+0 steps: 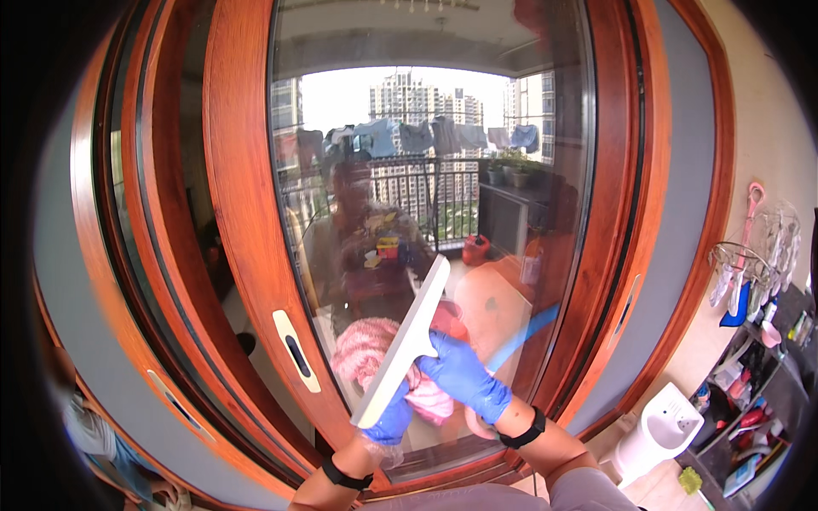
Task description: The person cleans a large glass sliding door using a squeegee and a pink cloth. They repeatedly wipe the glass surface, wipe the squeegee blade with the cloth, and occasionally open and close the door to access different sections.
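My right hand (463,373), in a blue glove, grips the handle of a white window squeegee (404,345) near the lower middle of the view. The squeegee's long head slants from lower left to upper right before the glass pane (409,211) of a sliding door. My left hand (388,418), also in a blue glove, is partly behind the squeegee's lower end. It holds a pink striped cloth (367,345), bunched up behind the squeegee, with part hanging between my hands. Black bands circle both wrists.
Wooden door frames (239,160) with recessed handles (297,351) stand on both sides. At right are a white basin (671,418), a cluttered shelf (735,441) and a wire hanging rack (741,259). A person (108,447) is at lower left. Laundry and a railing show in the glass.
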The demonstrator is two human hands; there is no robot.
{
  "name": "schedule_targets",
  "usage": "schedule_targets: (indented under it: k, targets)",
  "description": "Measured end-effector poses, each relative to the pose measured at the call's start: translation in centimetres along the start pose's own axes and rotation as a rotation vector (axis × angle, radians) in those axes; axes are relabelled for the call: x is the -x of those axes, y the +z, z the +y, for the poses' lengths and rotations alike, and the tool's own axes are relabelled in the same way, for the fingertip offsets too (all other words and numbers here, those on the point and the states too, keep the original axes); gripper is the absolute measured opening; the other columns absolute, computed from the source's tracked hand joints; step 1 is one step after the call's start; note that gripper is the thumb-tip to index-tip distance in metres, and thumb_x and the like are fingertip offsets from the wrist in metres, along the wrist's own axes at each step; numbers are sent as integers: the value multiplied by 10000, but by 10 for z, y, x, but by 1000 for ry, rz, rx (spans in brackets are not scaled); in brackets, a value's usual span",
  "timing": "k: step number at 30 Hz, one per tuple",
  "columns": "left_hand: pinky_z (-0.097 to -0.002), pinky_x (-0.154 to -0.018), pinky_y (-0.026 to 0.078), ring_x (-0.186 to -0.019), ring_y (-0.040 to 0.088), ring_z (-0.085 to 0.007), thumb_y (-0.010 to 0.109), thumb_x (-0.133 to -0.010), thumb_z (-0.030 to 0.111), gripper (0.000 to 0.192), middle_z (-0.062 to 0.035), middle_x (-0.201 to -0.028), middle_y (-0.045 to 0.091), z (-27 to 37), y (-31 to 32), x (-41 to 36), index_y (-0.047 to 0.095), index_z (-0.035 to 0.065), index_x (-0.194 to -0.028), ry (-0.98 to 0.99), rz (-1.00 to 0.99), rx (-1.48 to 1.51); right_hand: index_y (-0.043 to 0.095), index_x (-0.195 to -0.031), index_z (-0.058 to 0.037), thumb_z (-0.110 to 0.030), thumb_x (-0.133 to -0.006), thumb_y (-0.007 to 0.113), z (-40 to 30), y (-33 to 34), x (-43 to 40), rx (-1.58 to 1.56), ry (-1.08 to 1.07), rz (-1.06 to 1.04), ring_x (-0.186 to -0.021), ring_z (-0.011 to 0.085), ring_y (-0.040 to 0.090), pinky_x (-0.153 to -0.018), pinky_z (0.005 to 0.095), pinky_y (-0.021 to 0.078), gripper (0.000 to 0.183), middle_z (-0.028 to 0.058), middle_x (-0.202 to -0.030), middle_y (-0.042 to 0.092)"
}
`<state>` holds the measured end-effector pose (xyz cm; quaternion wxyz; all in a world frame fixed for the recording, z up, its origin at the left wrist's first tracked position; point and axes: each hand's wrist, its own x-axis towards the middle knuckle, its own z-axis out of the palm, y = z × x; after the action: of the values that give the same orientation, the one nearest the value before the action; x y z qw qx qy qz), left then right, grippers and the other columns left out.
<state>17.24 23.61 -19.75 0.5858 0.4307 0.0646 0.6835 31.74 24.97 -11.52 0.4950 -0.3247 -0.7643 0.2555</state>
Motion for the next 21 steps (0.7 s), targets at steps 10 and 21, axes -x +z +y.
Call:
schedule_targets:
  k: [10, 21]
  targets:
    - [-316, -890, 503, -995, 615, -173, 619, -913, 179, 393, -89, -1136, 623, -12, 10, -46, 528, 48, -1273, -121, -19, -456, 640, -1075, -21, -175, -924, 638, -45, -88, 9, -291, 456, 175, -613, 77, 564, -488, 207, 413, 216, 37, -734, 633]
    - [-359, -1139, 261, -1369, 336, -191, 666, -886, 417, 750, -63, -1472, 374, -40, 52, -22, 304, 107, -1465, -351, 37, 245, 537, -1085, -8, -165, -802, 607, 3, -27, -1, 728, -142, 85, -846, 316, 599, -674, 420, 495, 331, 149, -916, 563]
